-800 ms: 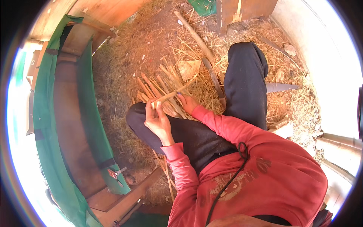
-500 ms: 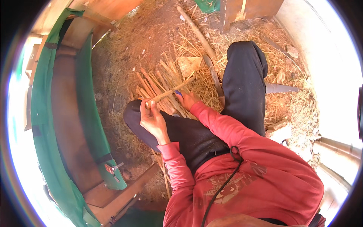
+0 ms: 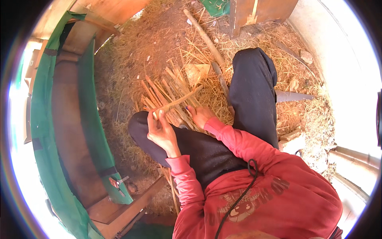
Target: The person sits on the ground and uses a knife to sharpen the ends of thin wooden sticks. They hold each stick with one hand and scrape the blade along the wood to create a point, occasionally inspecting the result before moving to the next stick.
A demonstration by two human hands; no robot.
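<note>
Stick (image 3: pixel 175 102) of pale wood is held up over the bundle of split sticks (image 3: pixel 152 94) on the ground, just beyond the bent left knee (image 3: pixel 139 124). The left hand (image 3: pixel 163 134) is the nearer one: its grip is clamped on the near end, thumb and fingers pinching together. From there the long axis runs forward and to the right, its free end pointing away from the person. The right hand (image 3: pixel 202 116) sits below the stick's middle, near but apart from it, with fingers curled and a small blue thing (image 3: pixel 187 107) at their tips; I cannot tell whether that grip is clamped on it.
</note>
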